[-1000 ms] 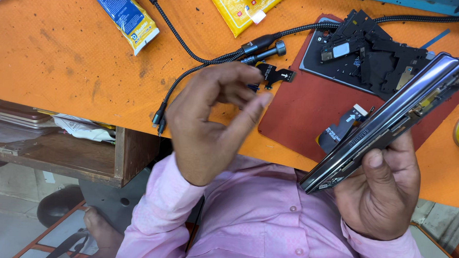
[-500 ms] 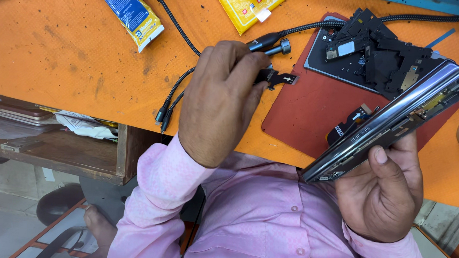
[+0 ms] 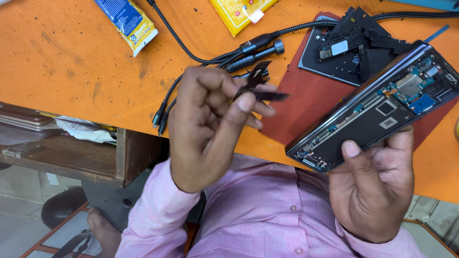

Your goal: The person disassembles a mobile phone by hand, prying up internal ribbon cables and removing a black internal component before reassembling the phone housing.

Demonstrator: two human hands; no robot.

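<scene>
The left hand (image 3: 209, 125) is raised above the near edge of the orange bench (image 3: 62, 60), its thumb and fingertips pinched narrowly on a small dark flex part (image 3: 259, 86). The part sticks out past the fingertips, toward the phone. The right hand (image 3: 374, 192) grips an opened phone (image 3: 377, 109) from below, thumb pressed on its lower edge; the phone is tilted, back cover off, showing its board and a dark plate inside.

Behind the phone a red mat (image 3: 308, 104) lies on the bench, and on the mat, just beyond the phone, sits a dark cover (image 3: 320, 58) with loose black pieces piled on it. Left of the phone, braided cables (image 3: 191, 55) run across the bench, their plugs lying near the left hand. Farther left of the phone lies a blue and yellow packet (image 3: 123, 16), and beyond the cables a yellow packet (image 3: 235, 8). A pink shirt (image 3: 266, 223) fills the view below the phone.
</scene>
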